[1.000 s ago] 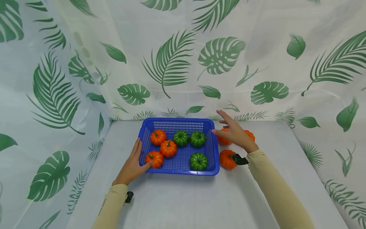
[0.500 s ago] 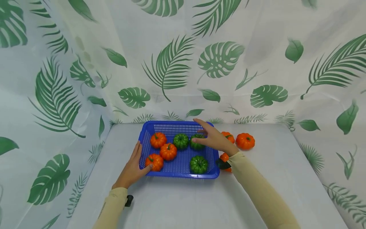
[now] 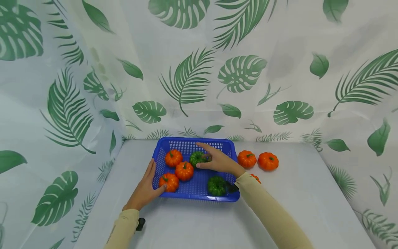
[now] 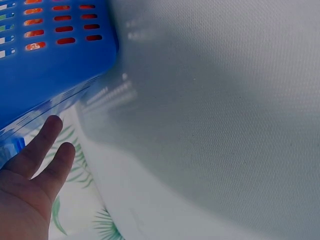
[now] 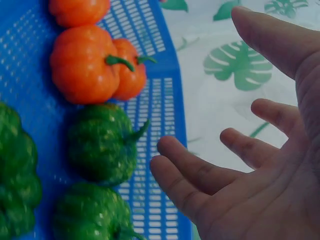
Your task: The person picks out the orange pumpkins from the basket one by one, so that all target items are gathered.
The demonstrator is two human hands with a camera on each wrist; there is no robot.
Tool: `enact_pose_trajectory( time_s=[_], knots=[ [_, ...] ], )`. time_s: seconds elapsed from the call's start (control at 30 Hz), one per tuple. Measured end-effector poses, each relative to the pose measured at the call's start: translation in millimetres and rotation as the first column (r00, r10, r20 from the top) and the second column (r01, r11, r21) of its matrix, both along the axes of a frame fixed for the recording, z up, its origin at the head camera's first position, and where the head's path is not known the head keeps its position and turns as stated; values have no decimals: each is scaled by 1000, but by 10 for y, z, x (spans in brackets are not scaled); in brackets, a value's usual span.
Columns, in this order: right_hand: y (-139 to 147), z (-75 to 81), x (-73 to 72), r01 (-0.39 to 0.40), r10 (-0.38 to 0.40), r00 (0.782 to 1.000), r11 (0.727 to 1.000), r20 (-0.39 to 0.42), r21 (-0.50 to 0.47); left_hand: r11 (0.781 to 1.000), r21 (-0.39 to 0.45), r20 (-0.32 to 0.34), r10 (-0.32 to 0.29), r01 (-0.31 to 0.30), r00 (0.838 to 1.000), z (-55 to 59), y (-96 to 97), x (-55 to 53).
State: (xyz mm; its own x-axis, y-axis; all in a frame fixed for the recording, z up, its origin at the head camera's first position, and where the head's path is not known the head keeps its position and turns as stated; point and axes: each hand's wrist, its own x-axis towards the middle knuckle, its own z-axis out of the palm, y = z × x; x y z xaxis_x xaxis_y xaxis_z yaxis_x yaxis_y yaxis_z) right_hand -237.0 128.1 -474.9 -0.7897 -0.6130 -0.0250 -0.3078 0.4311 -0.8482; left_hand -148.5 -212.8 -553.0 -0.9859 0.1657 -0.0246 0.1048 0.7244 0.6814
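Note:
A blue plastic basket [image 3: 231,147] sits on the white table. It holds three orange pumpkins [image 3: 184,171] on its left side and green pumpkins [image 3: 216,185] on its right. My right hand [image 3: 214,159] hovers over the back green pumpkins [image 5: 102,142] with fingers [image 5: 200,172] spread and loosely bent, holding nothing. It hides one green pumpkin in the head view. My left hand [image 3: 146,186] rests against the basket's front left corner [image 4: 55,65], its fingers [image 4: 42,145] straight along the wall and the thumb by the front orange pumpkin [image 3: 169,182].
Two orange pumpkins [image 3: 247,159] [image 3: 268,161] lie on the table right of the basket. A third [image 3: 255,178] shows partly behind my right sleeve. Leaf-print cloth walls close in the back and both sides.
My right hand moved left from the loose orange pumpkins outside the basket to above the green ones inside it. The left hand stayed on the corner.

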Motion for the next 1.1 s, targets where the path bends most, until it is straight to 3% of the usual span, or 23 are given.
enact_pose_trajectory(
  time_s=[0.47, 1.1],
  knots=[
    [-277, -231, -24, -82, 80, 994, 996, 79, 34, 1000, -8, -20, -6, 6, 1000, 23, -5, 4],
    [-611, -435, -82, -131, 130, 991, 963, 20, 235, 1000, -4, -17, -1, 0, 1000, 6, -7, -4]
  ],
)
